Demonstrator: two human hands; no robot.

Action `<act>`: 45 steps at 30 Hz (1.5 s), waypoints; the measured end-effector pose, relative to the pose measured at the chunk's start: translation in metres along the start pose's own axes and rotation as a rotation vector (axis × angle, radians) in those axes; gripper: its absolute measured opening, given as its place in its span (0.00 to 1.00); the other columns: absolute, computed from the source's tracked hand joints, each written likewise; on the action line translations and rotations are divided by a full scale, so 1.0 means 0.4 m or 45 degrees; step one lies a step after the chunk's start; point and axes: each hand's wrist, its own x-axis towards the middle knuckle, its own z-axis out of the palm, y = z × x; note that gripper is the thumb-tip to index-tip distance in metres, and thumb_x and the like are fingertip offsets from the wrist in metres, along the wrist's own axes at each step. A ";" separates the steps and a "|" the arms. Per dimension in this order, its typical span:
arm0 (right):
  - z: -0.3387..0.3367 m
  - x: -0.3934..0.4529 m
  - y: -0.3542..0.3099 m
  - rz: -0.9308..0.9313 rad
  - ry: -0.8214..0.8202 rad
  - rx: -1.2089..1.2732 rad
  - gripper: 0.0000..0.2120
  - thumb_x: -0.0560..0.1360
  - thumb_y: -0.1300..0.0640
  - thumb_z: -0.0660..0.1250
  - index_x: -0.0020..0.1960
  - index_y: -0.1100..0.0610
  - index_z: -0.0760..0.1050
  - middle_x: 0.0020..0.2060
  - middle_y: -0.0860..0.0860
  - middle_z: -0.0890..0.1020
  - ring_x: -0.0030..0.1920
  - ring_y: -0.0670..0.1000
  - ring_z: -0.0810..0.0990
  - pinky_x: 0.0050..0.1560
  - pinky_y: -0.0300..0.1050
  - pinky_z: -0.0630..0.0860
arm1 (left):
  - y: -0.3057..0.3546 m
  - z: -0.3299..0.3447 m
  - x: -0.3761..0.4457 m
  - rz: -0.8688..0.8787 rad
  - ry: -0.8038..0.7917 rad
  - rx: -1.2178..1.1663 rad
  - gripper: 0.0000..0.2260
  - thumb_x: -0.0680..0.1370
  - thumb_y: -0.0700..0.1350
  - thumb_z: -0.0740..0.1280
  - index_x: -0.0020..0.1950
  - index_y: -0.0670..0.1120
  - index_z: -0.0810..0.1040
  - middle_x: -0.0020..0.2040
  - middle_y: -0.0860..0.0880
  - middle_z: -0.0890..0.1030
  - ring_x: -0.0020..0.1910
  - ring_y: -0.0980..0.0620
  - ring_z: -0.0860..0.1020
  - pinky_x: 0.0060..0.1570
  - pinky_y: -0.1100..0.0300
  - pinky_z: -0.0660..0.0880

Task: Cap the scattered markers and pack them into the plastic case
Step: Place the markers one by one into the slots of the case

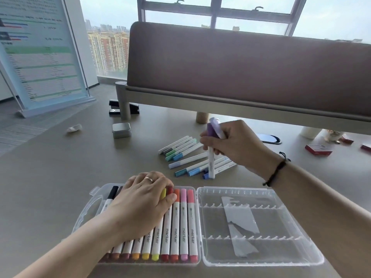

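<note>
Right hand [230,143] gripping purple marker [210,155] upright, far of case [261,227]; left hand [144,199] flat, pressing packed markers [176,227]. Light, stiff, smooth: best held mid-barrel.

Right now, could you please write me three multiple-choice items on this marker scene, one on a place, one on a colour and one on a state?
1. Where do the loose markers lie?
A. On the desk beyond the plastic case
B. Inside the case's right half
C. On the floor

2. What colour caps have the markers in the right hand?
A. Green
B. Purple
C. Black

3. What is the left hand doing?
A. Lifting a cap
B. Hanging idle off the desk
C. Resting on the packed markers

Answers: 1 A, they lie behind the open case; 2 B, purple caps stick up above the fingers; 3 C, the palm covers the row in the left half.
</note>
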 end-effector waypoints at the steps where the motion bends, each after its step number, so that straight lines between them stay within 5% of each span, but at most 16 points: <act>1: 0.002 -0.040 -0.004 0.141 -0.016 0.260 0.08 0.76 0.57 0.72 0.46 0.63 0.83 0.38 0.56 0.87 0.33 0.52 0.81 0.38 0.44 0.78 | 0.003 -0.002 0.000 0.003 0.006 -0.001 0.13 0.81 0.64 0.50 0.62 0.64 0.67 0.69 0.64 0.67 0.72 0.59 0.61 0.75 0.56 0.54; 4: 0.022 -0.148 0.014 0.523 -0.182 0.663 0.11 0.78 0.57 0.69 0.52 0.67 0.80 0.40 0.59 0.86 0.30 0.47 0.76 0.32 0.39 0.73 | 0.016 -0.011 -0.006 0.016 0.016 -0.005 0.17 0.80 0.65 0.53 0.67 0.65 0.66 0.71 0.64 0.67 0.73 0.59 0.60 0.74 0.56 0.56; 8: 0.040 -0.236 0.050 0.739 -0.264 0.924 0.13 0.78 0.58 0.67 0.55 0.68 0.79 0.41 0.60 0.85 0.32 0.48 0.75 0.28 0.37 0.71 | 0.072 -0.023 -0.024 0.098 0.043 -0.186 0.20 0.76 0.69 0.55 0.65 0.66 0.70 0.64 0.67 0.73 0.64 0.66 0.69 0.67 0.59 0.69; 13: 0.036 -0.249 0.068 0.712 -0.343 0.915 0.10 0.79 0.65 0.65 0.59 0.65 0.77 0.45 0.61 0.85 0.35 0.48 0.78 0.33 0.39 0.74 | 0.150 -0.020 -0.035 0.207 -0.031 -0.381 0.20 0.73 0.66 0.66 0.63 0.64 0.73 0.58 0.71 0.75 0.60 0.74 0.69 0.55 0.77 0.66; 20: 0.081 -0.248 0.063 0.597 -0.366 0.695 0.09 0.76 0.62 0.71 0.55 0.58 0.80 0.47 0.61 0.86 0.35 0.49 0.80 0.37 0.44 0.79 | 0.145 -0.006 -0.016 0.227 -0.092 -0.319 0.40 0.66 0.71 0.72 0.72 0.69 0.55 0.65 0.74 0.59 0.65 0.72 0.59 0.65 0.66 0.63; 24: 0.094 -0.262 0.050 0.588 -0.214 0.548 0.09 0.73 0.62 0.75 0.52 0.57 0.82 0.43 0.58 0.86 0.39 0.61 0.85 0.45 0.62 0.83 | 0.140 0.000 0.003 0.200 -0.113 -0.264 0.43 0.64 0.76 0.69 0.73 0.67 0.53 0.72 0.68 0.60 0.71 0.65 0.59 0.70 0.61 0.62; 29: 0.096 -0.273 0.035 0.532 -0.130 0.390 0.14 0.70 0.61 0.77 0.53 0.53 0.80 0.43 0.50 0.84 0.36 0.52 0.86 0.36 0.47 0.84 | 0.136 0.014 0.014 0.191 -0.130 -0.101 0.43 0.64 0.80 0.61 0.75 0.67 0.55 0.76 0.65 0.61 0.76 0.63 0.54 0.74 0.58 0.55; 35: 0.086 -0.270 0.041 0.559 -0.157 0.407 0.15 0.68 0.62 0.79 0.52 0.55 0.79 0.43 0.53 0.84 0.40 0.59 0.85 0.38 0.53 0.84 | 0.141 0.005 -0.003 0.154 -0.109 -0.013 0.45 0.63 0.81 0.57 0.77 0.66 0.54 0.76 0.65 0.61 0.74 0.64 0.53 0.71 0.60 0.52; 38: 0.082 -0.264 0.053 0.662 -0.176 0.616 0.10 0.73 0.57 0.75 0.53 0.56 0.80 0.42 0.53 0.85 0.36 0.54 0.83 0.38 0.47 0.83 | 0.139 0.004 -0.003 0.156 -0.103 -0.001 0.45 0.62 0.82 0.56 0.77 0.65 0.56 0.76 0.68 0.59 0.74 0.65 0.53 0.69 0.61 0.52; 41: 0.076 -0.260 0.056 0.785 -0.098 1.016 0.11 0.79 0.56 0.67 0.55 0.62 0.79 0.40 0.56 0.81 0.30 0.48 0.74 0.29 0.40 0.72 | 0.136 0.004 -0.003 0.149 -0.113 0.014 0.46 0.62 0.83 0.55 0.76 0.65 0.58 0.75 0.69 0.59 0.74 0.65 0.53 0.69 0.60 0.52; 45: 0.061 -0.263 0.050 0.816 -0.165 1.162 0.11 0.82 0.57 0.61 0.59 0.61 0.78 0.40 0.59 0.81 0.33 0.51 0.75 0.33 0.43 0.73 | 0.134 0.004 -0.002 0.120 -0.141 0.017 0.44 0.62 0.83 0.56 0.75 0.67 0.57 0.74 0.67 0.61 0.73 0.62 0.56 0.71 0.57 0.53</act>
